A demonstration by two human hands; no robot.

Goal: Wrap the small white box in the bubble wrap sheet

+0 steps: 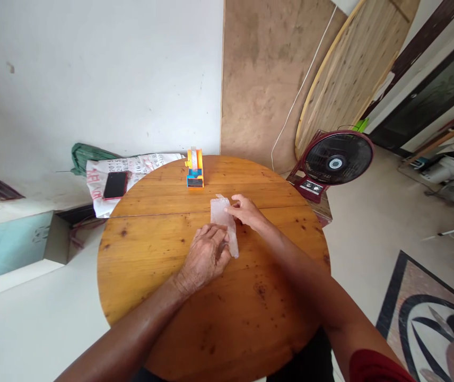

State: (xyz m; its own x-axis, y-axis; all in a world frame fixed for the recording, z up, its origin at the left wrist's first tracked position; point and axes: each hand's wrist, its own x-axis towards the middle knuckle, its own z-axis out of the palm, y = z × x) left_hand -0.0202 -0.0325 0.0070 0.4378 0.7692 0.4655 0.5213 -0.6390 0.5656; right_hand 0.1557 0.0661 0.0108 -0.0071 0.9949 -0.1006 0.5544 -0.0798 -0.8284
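Packet: a flat, narrow, translucent whitish plastic packet (218,207) lies lengthwise near the middle of the table, with a small tab projecting at its far end.
Left hand: the bare left hand (207,252) lies palm down over the packet's near left part, fingers bent and thumb at its near end; whether they pinch it or only press cannot be told.
Right hand: the bare right hand (246,210) meets the packet's right edge with its fingertips, thumb and forefinger narrowly parted; whether plastic is caught between other fingers cannot be told.
Table: a round, varnished, yellow-brown wooden table (151,215) with dark knots and a straight seam across its far part.
Dispenser: an orange-yellow and blue plastic tape dispenser (195,177) stands near the far edge, beyond the packet and well apart from both hands.
Phone: a black-faced phone with a red edge (115,185) rests on a white printed sack (143,163) at the table's far left.
Fan: a dark-red fan with a round black grille (337,159) stands beyond the table's right edge.
Backdrop: a pale wall (131,69) adjoins a brown wooden panel (267,69).
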